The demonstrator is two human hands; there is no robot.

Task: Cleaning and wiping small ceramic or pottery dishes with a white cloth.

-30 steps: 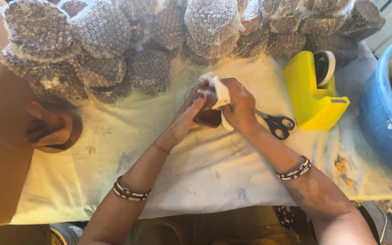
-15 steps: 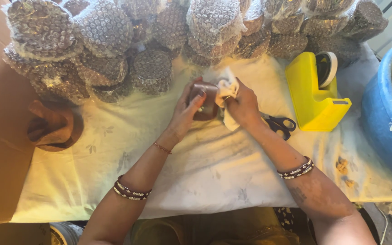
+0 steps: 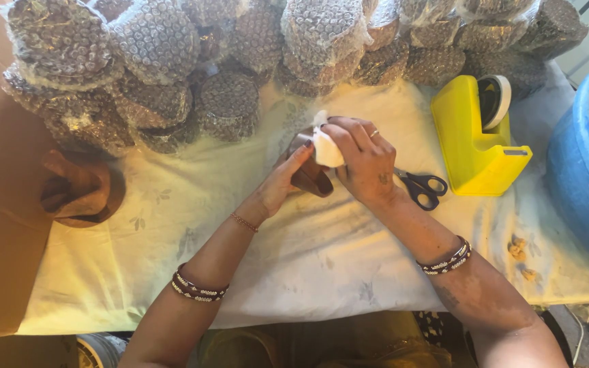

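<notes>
Hands: two, the left hand (image 3: 282, 182) and the right hand (image 3: 364, 162), close together over the cloth.
Brown objects between the hands: one (image 3: 310, 176), with one white cloth (image 3: 326, 146) pressed on it by the right hand.
Bubble-wrapped bundles (image 3: 155, 41): more than a dozen, heaped beyond the hands; an exact count cannot be made, since they overlap.
Scissors (image 3: 423, 185): one pair, just right of the right hand.
Yellow tape dispensers (image 3: 472, 146): one, right of the scissors.
Blue tubs (image 3: 584, 170): one, far right.
Brown wooden pieces (image 3: 80, 191): one, well left of the left hand.
Beaded bracelets: one on each forearm.
</notes>
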